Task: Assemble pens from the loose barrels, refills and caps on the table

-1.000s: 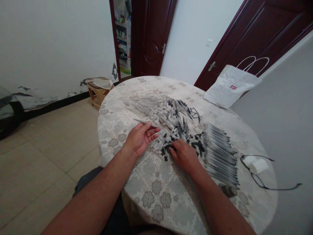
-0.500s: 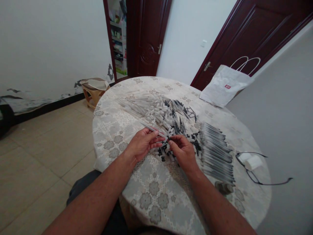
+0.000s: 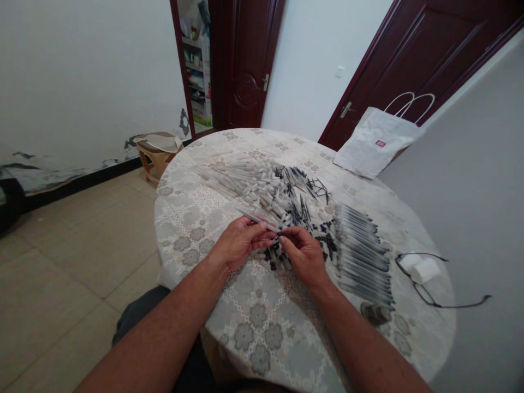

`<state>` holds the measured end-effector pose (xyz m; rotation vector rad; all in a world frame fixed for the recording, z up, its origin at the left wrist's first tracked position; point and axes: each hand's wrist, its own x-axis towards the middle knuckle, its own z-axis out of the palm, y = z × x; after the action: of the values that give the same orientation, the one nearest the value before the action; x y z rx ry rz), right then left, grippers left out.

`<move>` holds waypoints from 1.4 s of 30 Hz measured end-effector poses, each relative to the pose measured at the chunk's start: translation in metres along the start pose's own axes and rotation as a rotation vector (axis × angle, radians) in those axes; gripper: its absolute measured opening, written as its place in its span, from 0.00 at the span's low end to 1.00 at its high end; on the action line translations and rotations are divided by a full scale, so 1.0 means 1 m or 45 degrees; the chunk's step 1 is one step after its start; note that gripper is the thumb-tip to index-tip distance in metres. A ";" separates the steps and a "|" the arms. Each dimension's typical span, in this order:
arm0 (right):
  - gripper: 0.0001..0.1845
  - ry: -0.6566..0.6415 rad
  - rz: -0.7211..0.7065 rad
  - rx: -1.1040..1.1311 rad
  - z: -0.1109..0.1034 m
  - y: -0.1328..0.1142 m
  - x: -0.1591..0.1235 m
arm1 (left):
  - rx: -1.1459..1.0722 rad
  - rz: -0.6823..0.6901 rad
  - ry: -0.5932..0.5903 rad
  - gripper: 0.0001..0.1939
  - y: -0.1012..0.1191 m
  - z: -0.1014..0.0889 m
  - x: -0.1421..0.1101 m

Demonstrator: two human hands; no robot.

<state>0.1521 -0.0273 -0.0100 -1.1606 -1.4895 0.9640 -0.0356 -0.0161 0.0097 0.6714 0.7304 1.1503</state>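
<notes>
My left hand [image 3: 241,240] pinches a slim, pale pen barrel [image 3: 249,214], its pointed end toward the upper left. At the barrel's other end my right hand [image 3: 305,254] has thumb and fingertips closed on a small black piece [image 3: 280,233], mostly hidden by the fingers. Both hands hover over the near edge of a heap of loose pen parts. Pale barrels [image 3: 225,180] lie at its far left, thin black refills [image 3: 297,177] at its far right. Small black pieces [image 3: 327,240] are scattered beside my right hand. Whole-looking pens [image 3: 362,256] lie in a row to the right.
A patterned cloth covers the round table [image 3: 257,333]. Eyeglasses [image 3: 428,300], a white roll [image 3: 426,270] and a small dark object [image 3: 375,313] lie on the right. A white paper bag [image 3: 376,142] stands at the back right. Beyond the table's left edge is a stool [image 3: 158,155].
My right hand has shifted slightly left, bringing the black piece closer against the end of the pen barrel. My left hand keeps its hold on the barrel.
</notes>
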 end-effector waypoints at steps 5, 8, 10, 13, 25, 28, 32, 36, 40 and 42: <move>0.11 0.020 0.007 -0.014 0.001 -0.002 -0.001 | 0.054 0.003 0.016 0.11 -0.001 0.001 0.000; 0.11 0.032 -0.008 -0.026 0.001 -0.003 -0.001 | 0.055 0.000 0.007 0.12 -0.001 0.001 0.000; 0.11 0.044 -0.026 -0.040 0.000 -0.003 -0.001 | 0.048 -0.003 0.004 0.12 -0.001 0.002 -0.001; 0.11 0.051 -0.057 -0.082 0.000 -0.001 -0.001 | 0.041 -0.007 0.017 0.12 0.000 0.002 -0.001; 0.11 0.066 -0.122 -0.238 -0.002 0.001 -0.001 | 0.061 -0.004 -0.016 0.13 -0.002 0.002 -0.001; 0.13 0.041 -0.100 -0.311 -0.003 -0.004 -0.002 | 0.071 -0.011 -0.041 0.12 -0.001 0.003 -0.002; 0.21 -0.041 -0.068 -0.403 -0.005 -0.011 -0.003 | 0.089 -0.021 -0.050 0.11 -0.001 0.005 -0.003; 0.18 -0.034 -0.055 -0.344 -0.004 -0.013 -0.005 | 0.089 0.000 -0.026 0.12 -0.001 0.004 -0.002; 0.14 -0.017 -0.120 -0.331 -0.003 -0.009 -0.006 | 0.088 0.006 -0.017 0.13 0.000 0.004 -0.003; 0.12 -0.006 -0.133 -0.394 -0.003 -0.008 -0.006 | 0.079 -0.008 -0.025 0.13 0.000 0.004 -0.004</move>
<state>0.1538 -0.0351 -0.0032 -1.2828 -1.7278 0.6817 -0.0332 -0.0198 0.0126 0.7313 0.7532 1.1175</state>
